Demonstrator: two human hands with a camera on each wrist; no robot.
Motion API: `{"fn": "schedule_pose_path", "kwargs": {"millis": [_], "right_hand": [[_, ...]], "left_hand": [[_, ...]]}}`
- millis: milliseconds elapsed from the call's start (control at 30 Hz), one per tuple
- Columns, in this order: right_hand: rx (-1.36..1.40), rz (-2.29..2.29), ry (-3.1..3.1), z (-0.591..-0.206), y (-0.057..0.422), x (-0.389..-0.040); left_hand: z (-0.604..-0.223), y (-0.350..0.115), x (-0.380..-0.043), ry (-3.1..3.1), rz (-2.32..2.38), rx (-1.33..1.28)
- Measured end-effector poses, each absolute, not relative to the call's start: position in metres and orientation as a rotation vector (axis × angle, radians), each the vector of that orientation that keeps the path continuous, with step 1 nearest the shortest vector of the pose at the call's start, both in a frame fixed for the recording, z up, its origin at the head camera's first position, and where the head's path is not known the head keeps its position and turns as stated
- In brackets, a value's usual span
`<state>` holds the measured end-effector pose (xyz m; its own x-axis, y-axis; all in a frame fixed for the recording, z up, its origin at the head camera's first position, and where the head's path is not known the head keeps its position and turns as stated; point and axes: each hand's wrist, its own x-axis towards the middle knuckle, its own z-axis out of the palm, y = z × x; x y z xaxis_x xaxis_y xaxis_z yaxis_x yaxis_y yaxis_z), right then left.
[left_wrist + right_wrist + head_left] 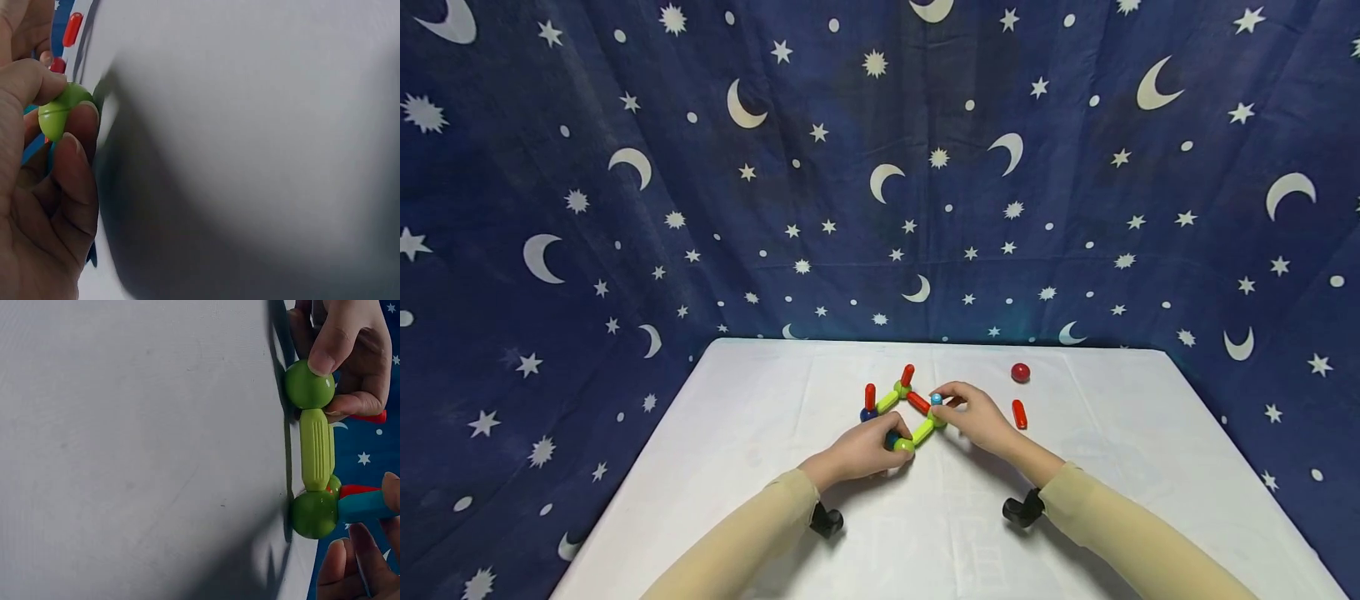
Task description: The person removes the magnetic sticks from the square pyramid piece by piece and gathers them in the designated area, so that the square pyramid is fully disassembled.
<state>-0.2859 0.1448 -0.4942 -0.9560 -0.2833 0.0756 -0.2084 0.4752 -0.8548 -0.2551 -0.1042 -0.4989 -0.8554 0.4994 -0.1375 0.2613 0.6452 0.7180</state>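
Note:
A four-cornered frame of balls and rods lies on the table. My left hand (867, 448) grips the green ball (904, 447) at its near corner with thumb and fingers. A yellow-green rod (317, 450) joins that ball to the right-corner green ball (314, 515). On this second ball stands a blue rod (362, 506), which my right hand (976, 417) pinches near its top. Red rods rise from the dark blue ball (868, 414) and the far green ball (902, 389). My left hand partly hides the frame's left side.
To the right of the frame a loose red rod (1019, 414) lies on the white table (1075, 483). Farther back is a red ball (1020, 372). A dark blue cloth (820, 208) with moons and stars hangs behind and beside the table.

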Motion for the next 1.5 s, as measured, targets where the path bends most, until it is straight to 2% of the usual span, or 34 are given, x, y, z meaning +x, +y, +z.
{"fn": "schedule_pose_path", "kwargs": {"millis": [633, 1167, 1500], "right_hand": [[-0.047, -1.874, 2.129, -0.509, 0.144, -0.28], [0.218, -2.078, 1.752, -0.513, 0.133, -0.276], [0.272, -2.109, 1.758, -0.519, 0.131, -0.279]], "left_hand": [[-0.497, -0.133, -0.268, 2.681, 1.008, 0.543], [-0.509, -0.08, -0.259, 2.584, 1.278, 0.461], [-0.515, -0.07, -0.261, 2.622, 1.316, 0.424]]}}
